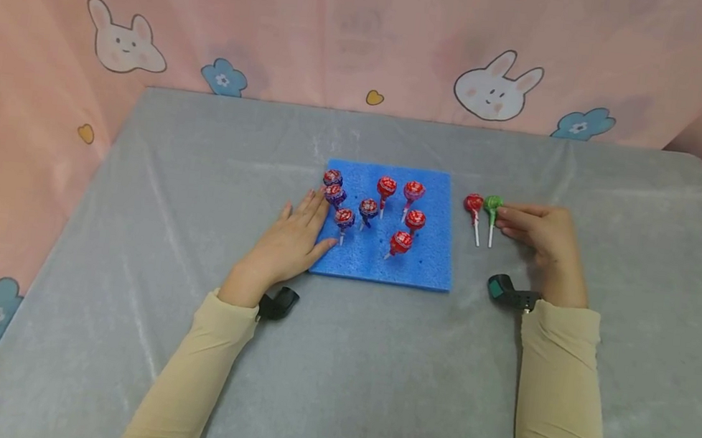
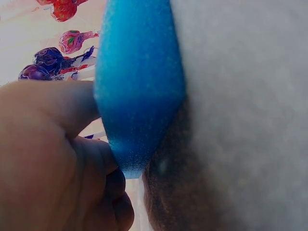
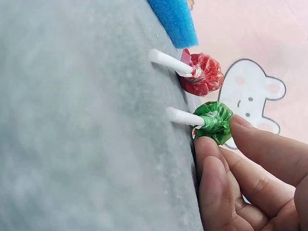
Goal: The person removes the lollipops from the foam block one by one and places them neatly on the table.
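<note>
Closest to you, your sleeves [image 1: 565, 395] reach in over the grey counter [image 1: 396, 397], and the stretch of it between them gives you open room on the near side. Your left grip [image 1: 286, 240] rests at the left side of the blue foam board [image 1: 384, 270], fingers stretched along that edge and thumb laid apart from them: pressing lightly, I judge, not clamped.

Your right grip [image 1: 547, 234] is together on the green lollipop [image 1: 492, 205], pinching its wrapped head from the right. The relation to mind: that head sits just left of your wrist, its white stick points back toward you, and the board is farther left, well within the right hand's side of things. The red lollipop [image 1: 473, 203] lies almost parallel between the two, just beside the green one, so a low leftward path would brush it; lifting first looks safer.

On the board, eight lollipops [image 1: 401, 243] stand with sticks down, some leaning. Its near right part offers the most bare foam, inside the right and near edges. Beyond the board the counter runs on to its back edge, where the pink curtain [image 1: 345, 45] hangs.
</note>
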Demonstrator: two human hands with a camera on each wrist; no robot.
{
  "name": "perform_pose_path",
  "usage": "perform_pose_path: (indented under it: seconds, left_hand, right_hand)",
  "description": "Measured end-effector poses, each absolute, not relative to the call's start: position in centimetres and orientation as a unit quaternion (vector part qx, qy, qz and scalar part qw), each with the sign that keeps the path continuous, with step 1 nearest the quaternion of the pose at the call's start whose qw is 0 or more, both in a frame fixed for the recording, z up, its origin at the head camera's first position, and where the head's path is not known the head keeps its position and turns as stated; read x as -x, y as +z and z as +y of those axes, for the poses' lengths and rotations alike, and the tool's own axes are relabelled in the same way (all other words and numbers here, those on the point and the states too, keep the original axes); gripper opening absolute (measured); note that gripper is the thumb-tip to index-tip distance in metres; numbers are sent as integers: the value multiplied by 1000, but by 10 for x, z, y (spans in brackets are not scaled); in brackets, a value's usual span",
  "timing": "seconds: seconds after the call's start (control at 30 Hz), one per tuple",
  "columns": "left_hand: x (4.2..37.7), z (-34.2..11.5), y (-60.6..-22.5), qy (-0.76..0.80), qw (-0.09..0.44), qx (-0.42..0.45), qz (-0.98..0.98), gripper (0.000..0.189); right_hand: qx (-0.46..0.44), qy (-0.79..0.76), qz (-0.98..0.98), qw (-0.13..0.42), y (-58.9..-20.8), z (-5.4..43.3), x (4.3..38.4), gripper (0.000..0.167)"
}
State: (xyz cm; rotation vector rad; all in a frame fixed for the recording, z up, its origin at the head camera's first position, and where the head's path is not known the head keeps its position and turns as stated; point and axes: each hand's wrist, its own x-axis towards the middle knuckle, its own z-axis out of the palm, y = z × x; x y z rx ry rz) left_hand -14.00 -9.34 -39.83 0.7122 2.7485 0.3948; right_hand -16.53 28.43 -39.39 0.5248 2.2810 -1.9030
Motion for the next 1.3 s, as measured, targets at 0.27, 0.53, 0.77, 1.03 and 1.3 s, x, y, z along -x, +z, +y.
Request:
perform_pose_path:
  seconds: [0.27, 0.53, 0.77, 1.03, 1.3]
  left_hand:
    - [140, -94, -395, 134, 137, -246, 950, 68]
    - [140, -94, -393, 133, 141, -242, 951, 68]
    - [141, -94, -394, 129, 152, -240, 950, 69]
    - [140, -93, -395, 130, 152, -241, 950, 69]
    - [140, -93, -395, 136, 148, -242, 949, 69]
  right_hand:
    - [-175, -617, 765, 55, -394, 285, 166, 22]
    - [-188, -603, 774, 42, -390, 283, 166, 19]
    - [-195, -595, 779, 24, -388, 284, 165, 10]
    - [-200, -519, 828, 67, -385, 286, 174, 42]
    - [-169, -468, 865, 67, -391, 284, 178, 50]
